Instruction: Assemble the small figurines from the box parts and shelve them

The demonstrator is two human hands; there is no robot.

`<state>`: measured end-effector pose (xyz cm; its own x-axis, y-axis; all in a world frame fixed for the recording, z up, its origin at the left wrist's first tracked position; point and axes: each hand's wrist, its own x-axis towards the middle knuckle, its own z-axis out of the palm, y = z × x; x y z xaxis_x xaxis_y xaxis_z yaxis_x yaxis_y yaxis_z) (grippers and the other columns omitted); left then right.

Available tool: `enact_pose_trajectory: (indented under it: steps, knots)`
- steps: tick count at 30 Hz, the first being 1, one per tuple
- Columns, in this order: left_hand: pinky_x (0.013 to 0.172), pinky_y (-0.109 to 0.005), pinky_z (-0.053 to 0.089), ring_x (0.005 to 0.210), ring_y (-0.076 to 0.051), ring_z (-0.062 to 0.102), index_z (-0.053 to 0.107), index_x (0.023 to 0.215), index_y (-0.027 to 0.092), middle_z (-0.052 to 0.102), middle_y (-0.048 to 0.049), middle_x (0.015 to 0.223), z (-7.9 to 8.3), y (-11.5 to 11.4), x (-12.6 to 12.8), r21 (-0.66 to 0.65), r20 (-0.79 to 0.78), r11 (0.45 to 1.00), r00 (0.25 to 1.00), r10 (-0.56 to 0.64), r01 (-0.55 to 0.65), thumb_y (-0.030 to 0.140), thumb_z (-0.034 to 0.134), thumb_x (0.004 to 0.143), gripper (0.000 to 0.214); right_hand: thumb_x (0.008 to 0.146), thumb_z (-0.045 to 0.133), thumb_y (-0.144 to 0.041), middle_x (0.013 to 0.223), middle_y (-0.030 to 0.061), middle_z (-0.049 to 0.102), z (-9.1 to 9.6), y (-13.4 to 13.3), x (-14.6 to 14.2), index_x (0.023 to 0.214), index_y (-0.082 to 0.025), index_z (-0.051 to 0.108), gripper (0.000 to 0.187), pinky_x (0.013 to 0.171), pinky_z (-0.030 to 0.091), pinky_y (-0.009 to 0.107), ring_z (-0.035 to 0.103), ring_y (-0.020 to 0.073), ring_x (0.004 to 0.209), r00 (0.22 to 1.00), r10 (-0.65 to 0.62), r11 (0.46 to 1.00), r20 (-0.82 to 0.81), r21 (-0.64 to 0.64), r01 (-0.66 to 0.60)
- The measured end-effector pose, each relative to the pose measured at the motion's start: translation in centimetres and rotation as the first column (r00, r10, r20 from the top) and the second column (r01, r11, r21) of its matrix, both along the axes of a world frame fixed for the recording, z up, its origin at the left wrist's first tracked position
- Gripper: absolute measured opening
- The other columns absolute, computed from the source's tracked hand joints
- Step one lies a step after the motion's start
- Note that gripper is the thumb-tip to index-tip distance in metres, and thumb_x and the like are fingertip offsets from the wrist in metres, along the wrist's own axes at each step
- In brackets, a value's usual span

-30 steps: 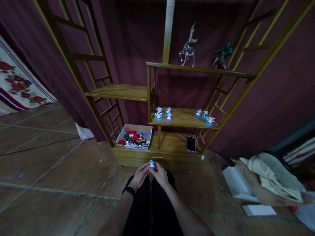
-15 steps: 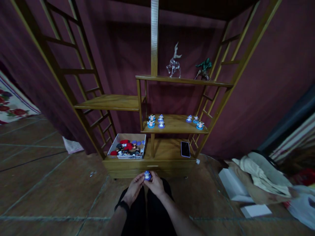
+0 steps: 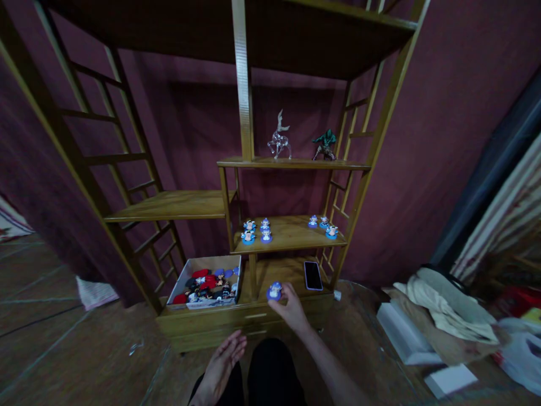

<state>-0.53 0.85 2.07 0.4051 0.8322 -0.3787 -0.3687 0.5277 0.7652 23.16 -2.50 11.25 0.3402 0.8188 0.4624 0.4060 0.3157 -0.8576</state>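
My right hand (image 3: 291, 309) pinches a small purple-and-white figurine (image 3: 274, 291) by its right side, in front of the lower shelf. Empty, with fingers stretched, my left hand (image 3: 227, 355) hovers over my lap. On the middle shelf (image 3: 289, 234), several little figurines stand in two groups: blue-based and purple-based ones, such as this purple figurine (image 3: 266, 234), at the left, and others, such as this blue-based figurine (image 3: 332, 232), at the right. A white box (image 3: 181, 282) at the lower left holds a jumble of red, black and purple figurines.
A phone (image 3: 313, 276) lies on the lower shelf at the right. Above, a clear glass deer (image 3: 279, 138) and a green-cloaked statuette (image 3: 325, 145) share the upper shelf. White boxes (image 3: 406, 332) and cloth (image 3: 448, 310) sit on the floor at the right.
My hands have parted. The right one has carried the figurine forward and right toward the shelves, while the left has let go and dropped back. The view has shifted too.
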Motion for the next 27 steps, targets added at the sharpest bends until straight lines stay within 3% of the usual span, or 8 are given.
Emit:
enact_pose_trajectory:
  steps: [4,8,12,18,24,27]
  knots:
    - [0.1,-0.037,0.038,0.114,-0.028,0.051,0.065,0.102,0.016,0.064,-0.0125,0.111,0.1,0.0,0.1,0.021,0.012,1.0,1.0,-0.013,0.012,0.028,0.073,0.064,0.041,0.07,0.062,-0.031,0.098,0.0034,0.054,7.1,3.4,7.3,0.101,-0.021,0.056,0.033,0.076,0.046,0.027,0.056,0.0151,0.084,0.982,-0.172,0.977,0.082,0.139,0.16]
    - [0.101,-0.038,0.037,0.115,-0.029,0.049,0.067,0.101,0.019,0.063,-0.0109,0.114,0.8,-0.3,0.1,0.033,0.014,0.999,0.999,-0.034,0.033,0.028,0.074,0.061,0.041,0.068,0.064,-0.037,0.095,0.0039,0.054,10.9,6.3,12.5,0.1,-0.019,0.058,0.037,0.075,0.046,0.029,0.057,0.0153,0.08,0.948,-0.233,0.971,0.215,0.103,0.215]
    - [0.101,-0.038,0.037,0.117,-0.029,0.048,0.067,0.099,0.022,0.063,-0.0086,0.114,1.4,-0.4,0.1,0.036,-0.003,0.998,0.999,-0.05,0.05,0.028,0.073,0.061,0.039,0.067,0.064,-0.041,0.09,0.0041,0.057,11.4,7.5,15.2,0.093,-0.018,0.061,0.035,0.082,0.043,0.033,0.055,0.0183,0.086,0.885,-0.241,0.968,0.399,0.035,0.248]
    - [0.101,-0.037,0.037,0.118,-0.029,0.047,0.066,0.099,0.021,0.064,-0.0083,0.113,1.0,0.0,0.2,0.016,0.002,0.999,0.999,-0.041,0.041,0.028,0.073,0.06,0.04,0.067,0.064,-0.04,0.092,0.0067,0.059,10.7,8.1,16.6,0.088,-0.016,0.063,0.031,0.085,0.041,0.035,0.053,0.0201,0.091,0.828,-0.198,0.966,0.525,-0.04,0.256]
    - [0.094,-0.035,0.043,0.108,-0.029,0.056,0.068,0.09,0.019,0.067,-0.0094,0.102,-0.2,0.0,0.3,0.042,-0.052,0.999,0.999,0.01,-0.008,0.029,0.079,0.05,0.043,0.068,0.065,-0.034,0.106,0.0094,0.058,11.5,6.9,16.1,0.105,-0.016,0.059,0.042,0.09,0.038,0.038,0.05,0.0221,0.102,0.855,-0.238,0.964,0.462,0.007,0.265]
    - [0.083,-0.037,0.048,0.093,-0.029,0.062,0.069,0.082,0.017,0.069,-0.0097,0.086,1.2,0.3,2.2,0.111,-0.196,0.993,0.979,0.046,-0.024,0.031,0.08,0.046,0.041,0.072,0.06,-0.029,0.113,0.0096,0.056,10.5,4.6,14.4,0.115,-0.018,0.053,0.045,0.096,0.036,0.041,0.047,0.0227,0.109,0.877,-0.342,0.939,0.337,0.13,0.317]
